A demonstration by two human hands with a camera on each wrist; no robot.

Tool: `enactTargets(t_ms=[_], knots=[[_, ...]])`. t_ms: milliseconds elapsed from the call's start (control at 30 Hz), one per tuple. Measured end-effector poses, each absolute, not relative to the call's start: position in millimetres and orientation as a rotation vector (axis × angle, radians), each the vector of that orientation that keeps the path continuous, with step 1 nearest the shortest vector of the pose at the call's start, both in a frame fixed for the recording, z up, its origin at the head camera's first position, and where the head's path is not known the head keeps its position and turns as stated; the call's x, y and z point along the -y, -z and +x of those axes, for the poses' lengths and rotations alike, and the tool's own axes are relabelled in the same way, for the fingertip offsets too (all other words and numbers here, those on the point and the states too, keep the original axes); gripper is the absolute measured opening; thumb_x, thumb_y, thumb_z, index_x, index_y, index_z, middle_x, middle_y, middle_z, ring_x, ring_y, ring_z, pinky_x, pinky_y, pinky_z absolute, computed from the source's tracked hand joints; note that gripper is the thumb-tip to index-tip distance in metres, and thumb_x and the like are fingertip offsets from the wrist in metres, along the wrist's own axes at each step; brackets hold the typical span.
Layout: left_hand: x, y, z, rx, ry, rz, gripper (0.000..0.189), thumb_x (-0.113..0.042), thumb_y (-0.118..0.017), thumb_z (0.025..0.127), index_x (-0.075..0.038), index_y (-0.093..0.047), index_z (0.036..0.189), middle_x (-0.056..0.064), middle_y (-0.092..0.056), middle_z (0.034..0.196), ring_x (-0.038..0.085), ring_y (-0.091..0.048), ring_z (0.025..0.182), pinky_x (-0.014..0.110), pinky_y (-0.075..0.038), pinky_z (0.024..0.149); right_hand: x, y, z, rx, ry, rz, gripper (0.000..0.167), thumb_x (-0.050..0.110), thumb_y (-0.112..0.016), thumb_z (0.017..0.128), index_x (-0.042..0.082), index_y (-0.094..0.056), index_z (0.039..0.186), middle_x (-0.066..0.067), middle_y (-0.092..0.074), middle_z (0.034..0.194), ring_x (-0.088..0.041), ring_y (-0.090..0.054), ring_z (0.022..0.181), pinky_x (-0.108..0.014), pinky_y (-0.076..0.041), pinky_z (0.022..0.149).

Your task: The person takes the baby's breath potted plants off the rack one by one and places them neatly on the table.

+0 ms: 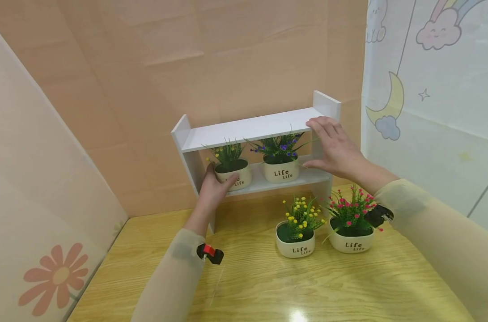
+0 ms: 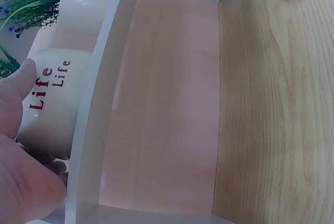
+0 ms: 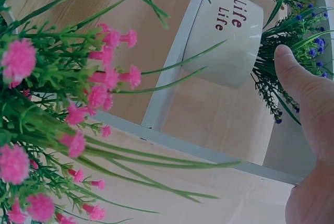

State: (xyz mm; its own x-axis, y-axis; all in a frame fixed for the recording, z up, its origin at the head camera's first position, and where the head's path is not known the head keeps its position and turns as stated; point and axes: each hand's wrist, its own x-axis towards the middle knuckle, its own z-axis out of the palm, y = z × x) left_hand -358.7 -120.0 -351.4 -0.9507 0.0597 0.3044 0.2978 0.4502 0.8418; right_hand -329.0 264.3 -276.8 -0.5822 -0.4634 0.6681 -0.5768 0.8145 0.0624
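Note:
My left hand (image 1: pixel 214 191) grips a cream flowerpot (image 1: pixel 244 178) with small yellow-orange flowers on the lower board of a white shelf (image 1: pixel 249 127). Its thumb lies across the "Life" lettering on the front, and the other fingers go round the left side, partly hidden. Right of that pot, a second cream flowerpot (image 1: pixel 281 173) with purple flowers stands on the same board. Near it is my right hand (image 1: pixel 337 150), fingers extended at the upper board's front edge. The right thumb (image 3: pixel 292 70) points toward the purple flowers, beside their leaves.
On the wooden table (image 1: pixel 244 286), in front of the shelf, stand a flowerpot with yellow flowers (image 1: pixel 295 247) and another with pink flowers (image 1: pixel 350 241). The pink one sits under my right forearm. Patterned sheets hang at the left and right, and a plain one behind.

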Motion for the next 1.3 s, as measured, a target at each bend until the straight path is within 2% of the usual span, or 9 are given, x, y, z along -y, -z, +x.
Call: enactTargets(t_ms=[200, 500, 767, 900, 1067, 1167, 1300], knots=[[119.0, 348.9, -358.0, 2.478, 1.511, -0.301, 0.102, -0.044, -0.08, 0.102, -0.001, -0.019, 0.172, 0.023, -0.049, 0.154, 0.039, -0.054, 0.139, 0.054, -0.046, 0.117, -263.3, 276.2, -327.2, 2.305, -0.211, 0.758, 0.119, 0.03, -0.105, 0.075, -0.004, -0.031, 0.163, -0.027, -0.035, 0.163, -0.049, -0.027, 0.154, -0.057, -0.018, 0.133], [121.4, 349.6, -357.4, 2.439, 1.517, -0.312, 0.095, -0.041, -0.082, 0.101, 0.001, -0.028, 0.168, 0.022, -0.051, 0.151, 0.037, -0.056, 0.135, 0.053, -0.048, 0.113, -262.8, 276.5, -327.7, 2.278, -0.214, 0.774, 0.119, 0.03, -0.106, 0.074, -0.005, -0.033, 0.162, -0.028, -0.036, 0.162, -0.049, -0.028, 0.153, -0.056, -0.019, 0.133], [124.4, 349.2, -352.4, 2.43, 1.517, -0.306, 0.1, -0.042, -0.084, 0.099, -0.002, -0.026, 0.17, 0.022, -0.048, 0.157, 0.037, -0.054, 0.139, 0.053, -0.047, 0.115, -263.8, 275.7, -326.8, 2.289, -0.22, 0.766, 0.12, 0.03, -0.106, 0.074, -0.004, -0.032, 0.162, -0.028, -0.036, 0.163, -0.049, -0.028, 0.154, -0.056, -0.018, 0.133], [125.9, 349.7, -348.6, 2.433, 1.528, -0.304, 0.102, -0.044, -0.085, 0.098, -0.003, -0.026, 0.17, 0.022, -0.046, 0.161, 0.038, -0.051, 0.146, 0.053, -0.045, 0.119, -264.1, 275.8, -326.4, 2.291, -0.219, 0.764, 0.12, 0.029, -0.106, 0.074, -0.004, -0.032, 0.162, -0.028, -0.036, 0.163, -0.049, -0.027, 0.154, -0.056, -0.018, 0.133], [127.2, 351.3, -341.9, 2.423, 1.541, -0.311, 0.103, -0.046, -0.086, 0.097, -0.003, -0.028, 0.171, 0.021, -0.039, 0.17, 0.039, -0.04, 0.158, 0.054, -0.039, 0.126, -263.8, 276.1, -326.2, 2.305, -0.217, 0.751, 0.119, 0.027, -0.106, 0.074, -0.004, -0.032, 0.162, -0.027, -0.035, 0.163, -0.049, -0.026, 0.155, -0.056, -0.017, 0.134], [128.6, 352.7, -337.1, 2.396, 1.545, -0.333, 0.098, -0.043, -0.088, 0.096, -0.004, -0.034, 0.168, 0.02, -0.043, 0.167, 0.039, -0.043, 0.155, 0.055, -0.041, 0.124, -263.7, 275.9, -325.9, 2.318, -0.217, 0.74, 0.12, 0.027, -0.106, 0.075, -0.004, -0.031, 0.163, -0.027, -0.034, 0.164, -0.049, -0.025, 0.155, -0.055, -0.016, 0.134], [130.3, 354.0, -330.5, 2.352, 1.578, -0.366, 0.085, -0.037, -0.089, 0.096, -0.006, -0.045, 0.161, 0.016, -0.056, 0.15, 0.036, -0.056, 0.142, 0.055, -0.05, 0.115, -263.6, 275.2, -326.3, 2.32, -0.219, 0.742, 0.12, 0.027, -0.105, 0.075, -0.003, -0.031, 0.163, -0.027, -0.033, 0.164, -0.049, -0.025, 0.156, -0.056, -0.016, 0.134]])
